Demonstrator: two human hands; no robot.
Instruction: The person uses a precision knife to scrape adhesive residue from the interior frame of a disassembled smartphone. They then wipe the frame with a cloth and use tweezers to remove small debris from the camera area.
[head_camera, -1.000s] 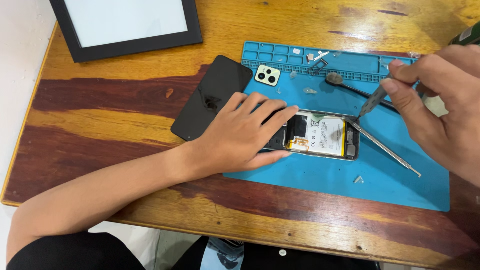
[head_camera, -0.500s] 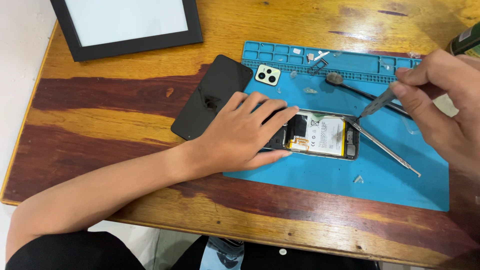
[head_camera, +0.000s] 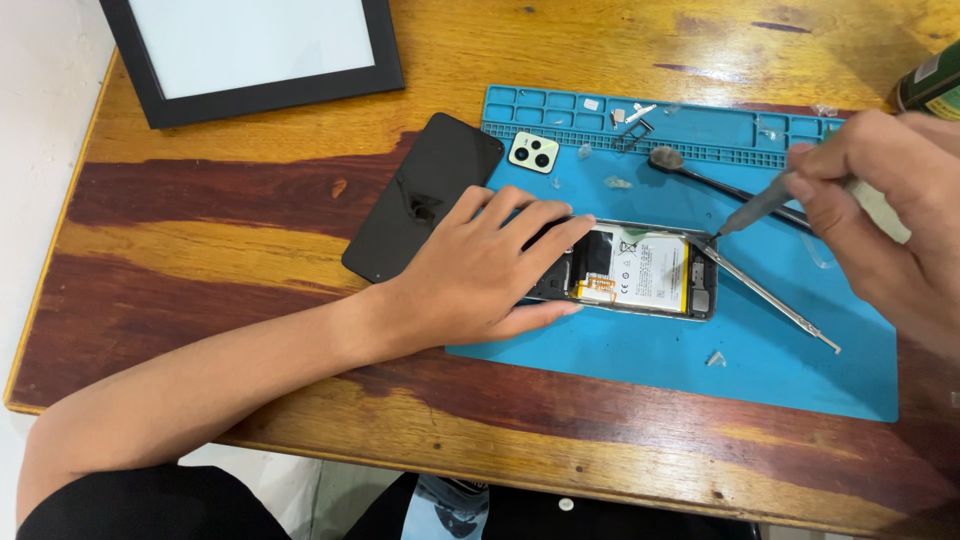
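Head view. Opened phone flat on blue mat, back removed, battery exposed. Left hand at 9 o'clock of phone, palm down, fingers spread flat, pressing its left end; nothing gripped. Right hand at 2 o'clock of phone, fingers closed around screwdriver, tip touching phone's upper right corner. Metal pry tool at 3 o'clock, just beside phone. Black back cover at 10 o'clock.
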